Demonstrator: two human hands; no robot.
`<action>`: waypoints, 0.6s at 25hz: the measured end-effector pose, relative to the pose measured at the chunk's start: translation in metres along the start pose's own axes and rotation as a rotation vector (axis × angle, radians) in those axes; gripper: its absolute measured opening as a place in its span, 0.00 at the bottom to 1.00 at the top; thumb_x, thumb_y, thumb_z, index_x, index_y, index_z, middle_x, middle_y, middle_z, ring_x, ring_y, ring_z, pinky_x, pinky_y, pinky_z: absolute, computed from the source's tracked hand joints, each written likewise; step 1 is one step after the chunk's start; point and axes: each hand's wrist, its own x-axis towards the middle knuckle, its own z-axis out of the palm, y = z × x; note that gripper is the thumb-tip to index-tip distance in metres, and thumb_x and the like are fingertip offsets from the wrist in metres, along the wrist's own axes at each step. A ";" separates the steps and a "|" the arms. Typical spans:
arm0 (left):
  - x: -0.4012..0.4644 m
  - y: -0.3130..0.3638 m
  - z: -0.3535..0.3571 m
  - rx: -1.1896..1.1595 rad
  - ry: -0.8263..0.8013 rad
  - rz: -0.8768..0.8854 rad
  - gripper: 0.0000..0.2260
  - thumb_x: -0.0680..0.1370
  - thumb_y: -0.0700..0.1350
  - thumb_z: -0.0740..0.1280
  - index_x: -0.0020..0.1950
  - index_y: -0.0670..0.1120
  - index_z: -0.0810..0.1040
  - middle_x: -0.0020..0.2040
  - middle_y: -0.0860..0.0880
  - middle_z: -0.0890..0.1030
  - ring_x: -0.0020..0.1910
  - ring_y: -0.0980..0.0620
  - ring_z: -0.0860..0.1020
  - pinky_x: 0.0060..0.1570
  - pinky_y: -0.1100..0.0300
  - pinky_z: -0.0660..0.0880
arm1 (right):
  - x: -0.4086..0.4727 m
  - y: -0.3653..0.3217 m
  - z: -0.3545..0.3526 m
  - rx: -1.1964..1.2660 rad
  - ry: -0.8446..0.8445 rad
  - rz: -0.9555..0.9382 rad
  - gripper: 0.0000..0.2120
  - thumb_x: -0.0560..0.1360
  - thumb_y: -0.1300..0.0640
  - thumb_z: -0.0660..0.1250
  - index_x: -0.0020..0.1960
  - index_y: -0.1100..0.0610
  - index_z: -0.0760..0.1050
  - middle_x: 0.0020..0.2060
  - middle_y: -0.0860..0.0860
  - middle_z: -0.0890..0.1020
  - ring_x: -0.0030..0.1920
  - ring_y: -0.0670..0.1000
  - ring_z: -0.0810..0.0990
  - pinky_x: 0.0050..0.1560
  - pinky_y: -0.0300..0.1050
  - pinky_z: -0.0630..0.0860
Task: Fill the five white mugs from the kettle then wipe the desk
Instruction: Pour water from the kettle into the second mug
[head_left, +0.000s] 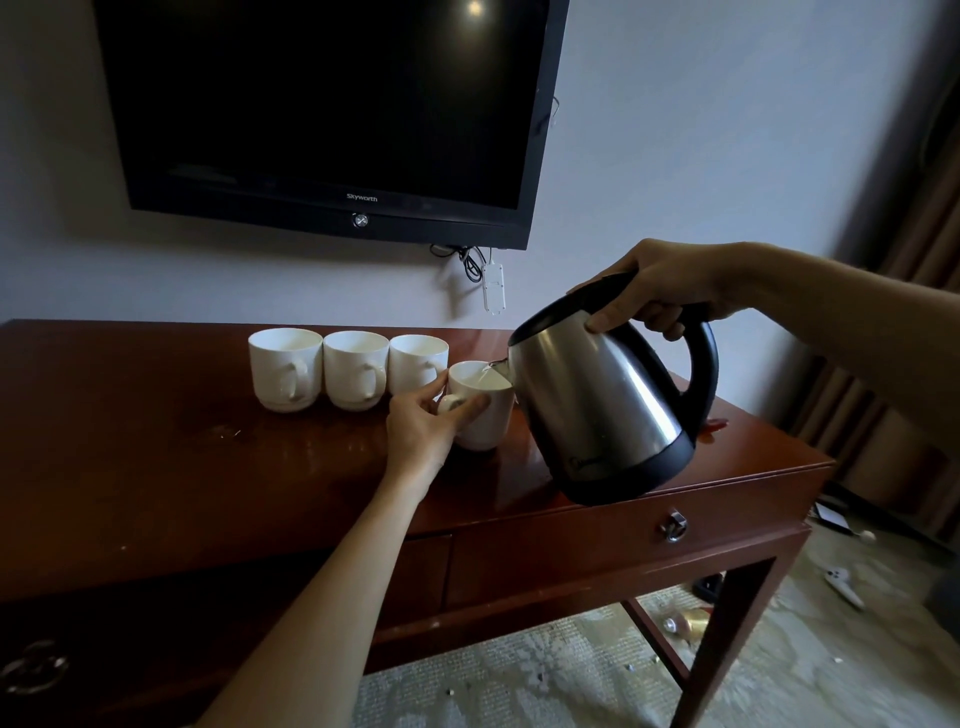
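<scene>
The right hand (670, 291) is gripping the tilted kettle (597, 400) by its handle, its spout over a white mug (483, 410). The left hand (421, 431) is grasping that mug's handle on the counter (156, 441). Three more mugs (348, 369) are standing just behind in a row.

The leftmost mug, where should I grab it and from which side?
Take the leftmost mug by its handle, coming from the front: the handle faces you, and the next mug crowds its right side. Your left hand is nearest.
</scene>
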 end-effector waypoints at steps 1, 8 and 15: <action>0.000 0.000 0.000 0.000 -0.002 0.001 0.32 0.67 0.46 0.83 0.69 0.40 0.79 0.58 0.44 0.85 0.56 0.55 0.83 0.61 0.57 0.79 | -0.001 -0.001 0.000 0.000 0.001 0.002 0.08 0.72 0.60 0.77 0.50 0.59 0.84 0.25 0.49 0.60 0.22 0.46 0.59 0.23 0.38 0.63; -0.003 0.005 -0.001 -0.012 -0.013 -0.014 0.31 0.67 0.46 0.83 0.68 0.40 0.80 0.57 0.52 0.84 0.53 0.60 0.82 0.59 0.61 0.77 | 0.000 -0.001 -0.001 -0.015 -0.005 0.008 0.12 0.71 0.59 0.78 0.53 0.63 0.83 0.25 0.50 0.60 0.22 0.46 0.59 0.24 0.39 0.64; -0.001 0.000 0.002 -0.007 -0.012 -0.018 0.28 0.68 0.42 0.82 0.67 0.39 0.80 0.51 0.55 0.82 0.39 0.78 0.77 0.42 0.79 0.73 | 0.003 -0.002 -0.004 -0.014 -0.030 0.029 0.18 0.73 0.59 0.77 0.61 0.63 0.82 0.23 0.48 0.61 0.22 0.47 0.60 0.25 0.39 0.65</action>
